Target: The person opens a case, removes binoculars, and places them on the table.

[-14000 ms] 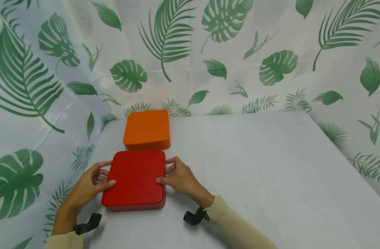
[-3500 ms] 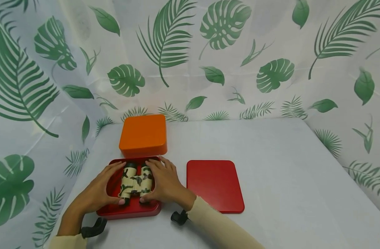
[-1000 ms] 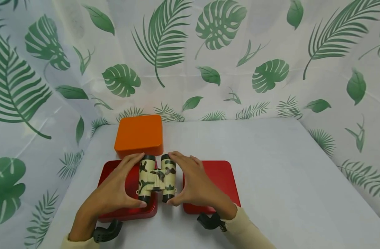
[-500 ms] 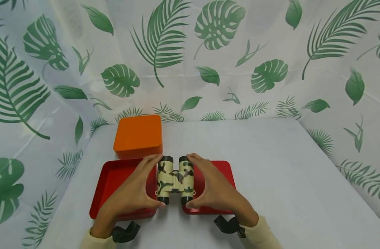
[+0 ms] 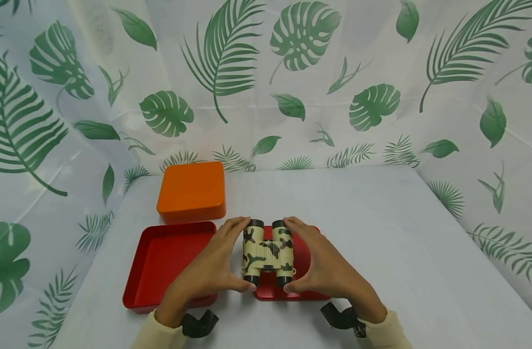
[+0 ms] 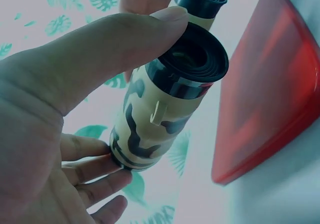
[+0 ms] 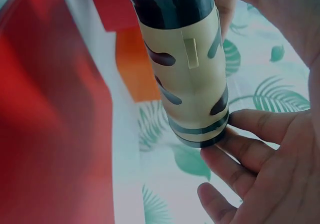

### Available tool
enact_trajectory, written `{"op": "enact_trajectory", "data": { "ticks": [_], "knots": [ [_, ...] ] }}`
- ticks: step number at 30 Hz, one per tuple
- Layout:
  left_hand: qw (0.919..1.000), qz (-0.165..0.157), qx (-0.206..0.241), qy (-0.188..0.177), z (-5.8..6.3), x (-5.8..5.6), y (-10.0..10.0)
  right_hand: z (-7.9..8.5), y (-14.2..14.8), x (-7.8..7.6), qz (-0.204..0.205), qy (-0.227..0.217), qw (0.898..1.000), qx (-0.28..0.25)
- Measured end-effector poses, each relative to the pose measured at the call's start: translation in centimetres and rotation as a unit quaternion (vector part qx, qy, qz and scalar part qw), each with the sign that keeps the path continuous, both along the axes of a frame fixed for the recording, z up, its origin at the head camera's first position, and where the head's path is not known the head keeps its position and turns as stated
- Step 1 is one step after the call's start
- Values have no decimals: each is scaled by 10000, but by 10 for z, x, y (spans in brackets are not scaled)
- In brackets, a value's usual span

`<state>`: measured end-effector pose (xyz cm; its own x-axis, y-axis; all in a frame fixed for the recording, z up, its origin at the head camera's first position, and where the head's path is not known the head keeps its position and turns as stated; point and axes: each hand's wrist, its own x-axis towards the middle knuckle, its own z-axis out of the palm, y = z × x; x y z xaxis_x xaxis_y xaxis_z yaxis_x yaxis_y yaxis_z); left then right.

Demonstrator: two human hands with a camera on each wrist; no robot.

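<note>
Camouflage-patterned binoculars are held up between both hands, above the red lid in the head view. My left hand pinches the left barrel end to end, thumb at the near eyepiece and fingers at the far end. The right hand grips the right barrel in the same way. In the left wrist view the thumb presses the black rim of the binoculars. Fingertips touch the lower end of the barrel in the right wrist view. A red box base lies open, left of the left hand.
An orange box stands behind the red box base, near the back wall. A white cloth covers the table. Leaf-printed sheets hang at the back and both sides.
The red lid came off and was laid to the right. Both hands lifted the binoculars out of the red box base and carried them rightward over the lid.
</note>
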<state>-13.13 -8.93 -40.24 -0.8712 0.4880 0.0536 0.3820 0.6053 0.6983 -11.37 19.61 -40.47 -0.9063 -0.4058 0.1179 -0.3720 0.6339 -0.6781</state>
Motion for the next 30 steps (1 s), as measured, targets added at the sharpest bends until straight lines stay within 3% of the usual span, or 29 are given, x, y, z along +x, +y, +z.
{"op": "enact_trajectory", "data": {
  "ticks": [9,18,30],
  "knots": [
    [9996,-234,45,178,-7,-6,24,-1,23,1,-183,35,9997,131],
    [9985,-445,293,120,-12,-9,47,-5,44,3,-435,-74,9986,295],
    [9978,-580,62,328,-22,-15,81,-5,75,7,-587,-148,9975,375]
  ]
}}
